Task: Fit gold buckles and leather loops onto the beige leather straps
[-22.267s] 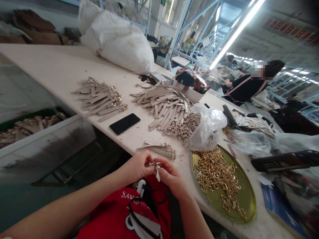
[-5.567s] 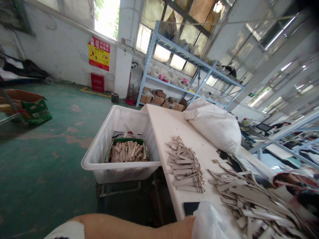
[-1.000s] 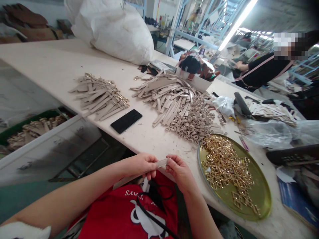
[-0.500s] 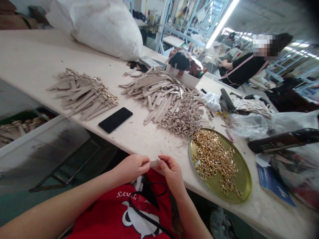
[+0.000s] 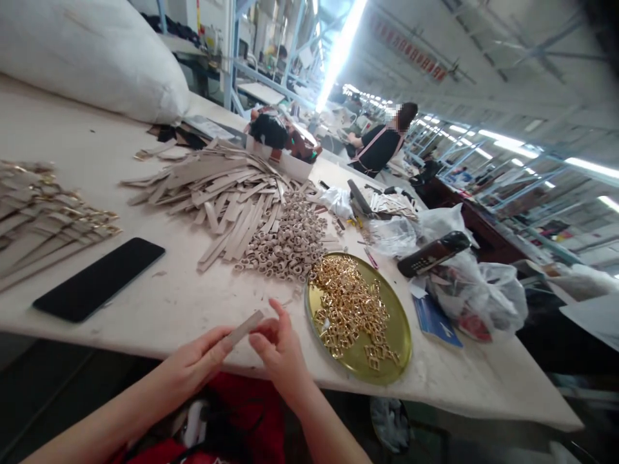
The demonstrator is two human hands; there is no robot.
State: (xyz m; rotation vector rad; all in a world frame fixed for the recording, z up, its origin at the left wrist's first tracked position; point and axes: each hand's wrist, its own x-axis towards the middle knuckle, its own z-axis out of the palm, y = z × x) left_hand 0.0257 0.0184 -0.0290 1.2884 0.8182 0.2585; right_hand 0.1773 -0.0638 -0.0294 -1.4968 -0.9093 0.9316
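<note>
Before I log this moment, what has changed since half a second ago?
The right hand, earlier pinching the beige strip, has spread its thumb and index finger; the view swung right. The left hand still grips the strip; smartphone and buckle tray stayed put.

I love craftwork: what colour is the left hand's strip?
The strip is greyish beige, clearest in the head view.

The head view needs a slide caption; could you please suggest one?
Left hand gripping a flat beige strap, right hand close by, near a round golden tray of shiny metal buckles.
</note>
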